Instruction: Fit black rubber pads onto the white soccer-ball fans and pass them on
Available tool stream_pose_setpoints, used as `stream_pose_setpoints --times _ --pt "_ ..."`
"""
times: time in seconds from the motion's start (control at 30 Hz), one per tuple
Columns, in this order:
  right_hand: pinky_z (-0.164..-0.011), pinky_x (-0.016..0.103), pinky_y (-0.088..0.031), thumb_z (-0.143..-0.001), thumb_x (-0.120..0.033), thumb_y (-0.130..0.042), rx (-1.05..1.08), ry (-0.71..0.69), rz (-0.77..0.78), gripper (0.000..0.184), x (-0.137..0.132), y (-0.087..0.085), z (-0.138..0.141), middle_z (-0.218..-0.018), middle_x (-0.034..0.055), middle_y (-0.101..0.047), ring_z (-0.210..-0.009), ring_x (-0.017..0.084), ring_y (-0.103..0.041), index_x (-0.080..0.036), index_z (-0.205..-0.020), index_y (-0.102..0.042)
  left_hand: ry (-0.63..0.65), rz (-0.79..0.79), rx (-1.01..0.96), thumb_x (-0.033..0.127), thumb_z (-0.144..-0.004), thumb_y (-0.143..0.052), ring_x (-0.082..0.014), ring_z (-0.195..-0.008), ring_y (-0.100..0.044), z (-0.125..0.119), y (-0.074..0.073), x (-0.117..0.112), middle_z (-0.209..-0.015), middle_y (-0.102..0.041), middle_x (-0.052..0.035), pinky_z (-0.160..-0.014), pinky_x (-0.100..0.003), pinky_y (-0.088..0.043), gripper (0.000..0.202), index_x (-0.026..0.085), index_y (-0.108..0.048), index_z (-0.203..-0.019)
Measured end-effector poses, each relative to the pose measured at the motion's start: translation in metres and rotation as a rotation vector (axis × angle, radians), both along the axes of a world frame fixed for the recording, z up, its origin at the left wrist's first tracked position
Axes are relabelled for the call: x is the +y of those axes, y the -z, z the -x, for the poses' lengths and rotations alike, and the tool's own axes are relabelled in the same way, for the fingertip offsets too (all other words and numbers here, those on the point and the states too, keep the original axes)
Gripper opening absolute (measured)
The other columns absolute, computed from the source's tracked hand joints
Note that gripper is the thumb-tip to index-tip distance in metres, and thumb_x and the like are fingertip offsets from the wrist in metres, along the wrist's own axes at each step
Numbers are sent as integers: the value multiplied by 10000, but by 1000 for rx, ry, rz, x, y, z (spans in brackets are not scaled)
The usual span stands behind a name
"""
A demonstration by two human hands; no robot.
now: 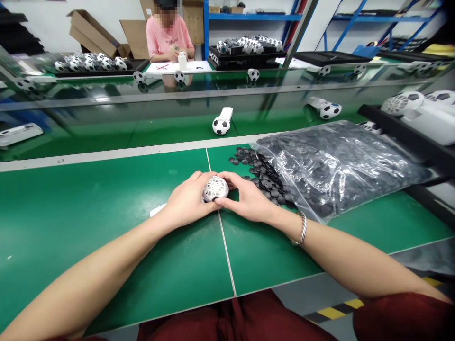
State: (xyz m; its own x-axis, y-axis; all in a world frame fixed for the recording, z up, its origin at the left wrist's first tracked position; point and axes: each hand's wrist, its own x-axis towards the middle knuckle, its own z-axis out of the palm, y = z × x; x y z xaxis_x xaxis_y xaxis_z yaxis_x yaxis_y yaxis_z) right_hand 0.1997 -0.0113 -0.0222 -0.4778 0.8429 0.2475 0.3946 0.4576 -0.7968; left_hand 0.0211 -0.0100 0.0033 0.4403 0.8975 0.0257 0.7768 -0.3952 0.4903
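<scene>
A white football-shaped shell (215, 188) with an open lattice of holes is between my hands, just over the green bench top. My left hand (190, 196) is wrapped round its left side; a white handle end (157, 210) sticks out beneath that hand. The thumb and fingers of my right hand (249, 196) close on the shell's right side. Whether a small piece is between those fingertips is hidden. Loose black plastic pieces (272, 182) lie beside my right hand, spilling from a clear plastic bag (344, 166) full of them.
Beyond the bench runs a green conveyor (170, 124) carrying a white football-headed device (221, 125) and another football-headed device (330, 110) farther right. A black tray (423, 130) holding more devices stands at the right. A person in pink (167, 38) sits across the line.
</scene>
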Motion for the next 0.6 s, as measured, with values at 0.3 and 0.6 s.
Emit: stream_pose_setpoints --times 0.3,0.6 --pt "-796 327 -493 -755 -309 -607 74 119 33 324 19 -6 -14 -1061 68 -603 -948 173 -581 -185 -1048 -545 -42 22 6 431 -638 -656 -261 -1020 -543 5 3 4 -1162 -538 -64 -819 -368 -454 667 234 -412 -1226" --pt "-755 339 -458 -745 -181 -606 -414 317 -188 60 44 -11 -46 -807 36 -629 -772 170 -567 -192 -751 -665 48 -95 227 75 -662 -436 -257 -1078 -502 18 -8 13 -1191 -563 -26 -881 -398 -388 637 282 -426 -1265"
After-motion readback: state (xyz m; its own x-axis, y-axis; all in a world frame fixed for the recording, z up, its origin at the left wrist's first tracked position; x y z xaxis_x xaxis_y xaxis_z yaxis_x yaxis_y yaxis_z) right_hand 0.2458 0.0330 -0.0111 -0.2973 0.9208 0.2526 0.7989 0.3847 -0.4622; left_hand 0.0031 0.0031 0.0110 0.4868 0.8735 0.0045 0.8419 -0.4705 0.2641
